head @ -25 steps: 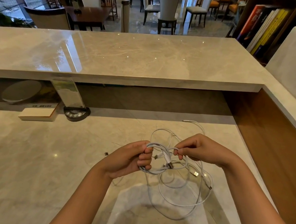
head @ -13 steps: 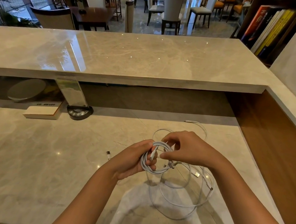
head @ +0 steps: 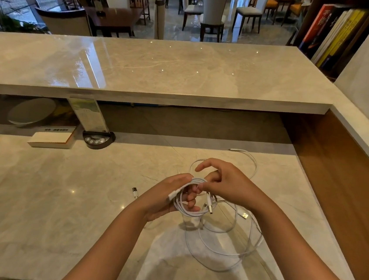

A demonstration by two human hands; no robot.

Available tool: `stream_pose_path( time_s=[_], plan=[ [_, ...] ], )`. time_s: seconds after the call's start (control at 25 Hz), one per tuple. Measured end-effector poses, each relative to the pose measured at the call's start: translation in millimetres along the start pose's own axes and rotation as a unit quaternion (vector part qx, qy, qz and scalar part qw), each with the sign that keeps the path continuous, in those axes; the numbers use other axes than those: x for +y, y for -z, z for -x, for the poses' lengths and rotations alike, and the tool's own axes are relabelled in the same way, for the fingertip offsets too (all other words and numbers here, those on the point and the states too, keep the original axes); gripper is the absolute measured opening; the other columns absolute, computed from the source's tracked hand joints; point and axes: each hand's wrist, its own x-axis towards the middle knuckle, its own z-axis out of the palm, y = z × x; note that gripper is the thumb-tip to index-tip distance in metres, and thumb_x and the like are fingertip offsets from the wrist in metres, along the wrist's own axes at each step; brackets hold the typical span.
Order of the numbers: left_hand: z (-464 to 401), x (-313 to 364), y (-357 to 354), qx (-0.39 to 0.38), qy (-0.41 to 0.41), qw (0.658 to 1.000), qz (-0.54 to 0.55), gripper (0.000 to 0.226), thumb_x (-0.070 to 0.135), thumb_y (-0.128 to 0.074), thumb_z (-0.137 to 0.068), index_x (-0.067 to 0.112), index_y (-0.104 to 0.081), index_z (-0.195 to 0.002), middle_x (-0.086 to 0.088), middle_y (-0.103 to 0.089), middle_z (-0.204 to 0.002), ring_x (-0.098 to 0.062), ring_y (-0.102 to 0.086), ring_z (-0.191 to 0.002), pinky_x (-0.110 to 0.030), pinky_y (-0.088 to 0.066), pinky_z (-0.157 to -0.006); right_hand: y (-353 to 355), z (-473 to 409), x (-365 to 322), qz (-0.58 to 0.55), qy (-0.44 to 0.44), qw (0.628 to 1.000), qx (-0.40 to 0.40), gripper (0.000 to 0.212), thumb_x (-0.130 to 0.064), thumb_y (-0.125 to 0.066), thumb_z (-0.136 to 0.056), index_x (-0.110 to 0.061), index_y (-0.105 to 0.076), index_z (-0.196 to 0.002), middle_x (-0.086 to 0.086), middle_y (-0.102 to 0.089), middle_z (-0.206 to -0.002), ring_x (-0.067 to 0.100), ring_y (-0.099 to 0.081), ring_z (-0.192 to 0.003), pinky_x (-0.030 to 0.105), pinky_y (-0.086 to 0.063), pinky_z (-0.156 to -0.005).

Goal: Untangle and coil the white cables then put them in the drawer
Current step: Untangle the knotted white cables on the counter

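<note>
A small coil of white cable [head: 185,209] is gripped in my left hand [head: 168,197] just above the marble desk [head: 35,204]. My right hand [head: 226,185] pinches the strands at the top of that coil, with its index finger lifted. Loose loops of white cable [head: 224,251] hang down from the coil and lie on the desk below my hands. A USB plug [head: 245,215] and a thinner connector [head: 210,207] dangle from the bundle. Another strand [head: 249,157] trails toward the far right of the desk. No drawer is in view.
A small loose connector [head: 135,191] lies on the desk left of my hands. At the back left stand a white box [head: 50,139], a dark round device [head: 98,138] and a clear sign holder [head: 88,113]. A raised counter [head: 163,69] overhangs the back; a wooden panel [head: 345,179] bounds the right.
My right hand has moved in from the right onto the top of the coil, and the strands in my left hand have gathered into a tighter loop.
</note>
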Motion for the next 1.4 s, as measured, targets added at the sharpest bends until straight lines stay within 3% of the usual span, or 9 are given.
stream_pose_path(
  time_s=[0.16,0.28,0.36,0.68,0.84,1.0,1.08,1.2,1.4],
  plan=[
    [-1.6,-8.6,10.9,0.087,-0.066,0.994,-0.032,0.027,0.017,-0.040,-0.098,0.026,-0.059,-0.115,0.001,-0.069,-0.104,-0.015,-0.068,-0.093,-0.031,-0.056,-0.082,-0.1,-1.2,8.6,-0.037,-0.044,0.998,0.015,0.013,-0.008,-0.065,-0.082,-0.012,-0.067,-0.094,0.002,-0.074,-0.072,0.002,-0.058,-0.051,0.019,-0.046,-0.054],
    [1.3,-11.6,17.2,0.099,-0.135,0.976,-0.138,0.039,0.002,-0.056,-0.088,0.032,-0.062,-0.111,0.015,-0.069,-0.104,-0.006,-0.064,-0.099,-0.022,-0.054,-0.079,-1.0,-2.0,11.4,-0.034,-0.055,0.998,0.024,0.012,-0.010,-0.064,-0.083,-0.015,-0.068,-0.093,0.002,-0.075,-0.075,-0.001,-0.057,-0.050,0.017,-0.043,-0.052],
    [2.4,-10.7,20.8,0.084,-0.148,0.977,-0.131,0.041,-0.004,-0.057,-0.084,0.026,-0.065,-0.111,0.012,-0.071,-0.106,-0.008,-0.064,-0.101,-0.023,-0.054,-0.082,-3.2,-4.0,12.5,-0.035,-0.060,0.997,0.038,0.014,-0.010,-0.062,-0.084,-0.017,-0.068,-0.094,0.001,-0.075,-0.074,-0.002,-0.055,-0.048,0.017,-0.041,-0.051],
    [-7.6,-13.9,23.0,0.172,-0.190,0.953,-0.159,0.022,0.011,-0.052,-0.091,0.014,-0.073,-0.096,0.007,-0.072,-0.103,-0.008,-0.068,-0.093,-0.019,-0.053,-0.077,-10.2,-4.1,15.0,0.053,-0.032,0.996,0.059,0.020,-0.016,-0.064,-0.082,-0.024,-0.072,-0.099,-0.003,-0.074,-0.077,-0.003,-0.058,-0.056,0.023,-0.047,-0.057],
    [-14.9,-16.3,15.7,0.264,-0.177,0.946,-0.064,0.025,0.015,-0.047,-0.095,0.017,-0.072,-0.091,0.000,-0.074,-0.094,-0.014,-0.070,-0.084,-0.024,-0.055,-0.070,-21.8,-1.2,18.8,0.095,-0.015,0.993,0.074,0.020,-0.021,-0.069,-0.080,-0.026,-0.069,-0.099,-0.007,-0.066,-0.078,0.004,-0.056,-0.064,0.027,-0.047,-0.064],
    [-17.0,-15.2,11.1,0.238,-0.077,0.968,-0.019,0.022,0.025,-0.050,-0.094,0.017,-0.070,-0.091,-0.003,-0.074,-0.085,-0.019,-0.072,-0.077,-0.029,-0.058,-0.067,-30.3,-2.5,23.5,0.015,-0.048,0.987,0.150,0.013,-0.009,-0.062,-0.081,-0.018,-0.062,-0.090,0.002,-0.067,-0.072,0.004,-0.056,-0.043,0.024,-0.050,-0.051],
    [-14.4,-18.0,10.2,0.217,-0.040,0.975,-0.012,0.022,0.023,-0.050,-0.094,0.012,-0.069,-0.094,-0.004,-0.071,-0.074,-0.016,-0.069,-0.066,-0.028,-0.057,-0.066,-32.1,-3.4,26.3,-0.001,-0.065,0.984,0.167,0.016,-0.011,-0.062,-0.081,-0.021,-0.061,-0.093,0.004,-0.068,-0.076,0.007,-0.058,-0.046,0.026,-0.051,-0.053],
    [-13.4,-24.0,12.5,0.195,-0.020,0.981,-0.003,0.024,0.018,-0.048,-0.095,0.008,-0.069,-0.092,-0.002,-0.058,-0.062,-0.012,-0.061,-0.056,-0.027,-0.055,-0.066,-32.8,-6.8,29.1,0.052,-0.043,0.990,0.121,0.022,-0.024,-0.066,-0.080,-0.028,-0.065,-0.102,-0.003,-0.067,-0.084,0.006,-0.058,-0.065,0.028,-0.049,-0.066],
    [-12.3,-24.5,13.2,0.160,-0.067,0.983,-0.064,0.024,0.009,-0.053,-0.092,0.020,-0.062,-0.110,0.002,-0.051,-0.059,-0.011,-0.054,-0.056,-0.025,-0.053,-0.063,-24.5,-7.9,25.5,-0.076,-0.066,0.994,0.043,0.013,-0.018,-0.062,-0.086,-0.011,-0.068,-0.078,-0.002,-0.066,-0.060,0.009,-0.051,-0.049,0.019,-0.040,-0.048]
  ],
)
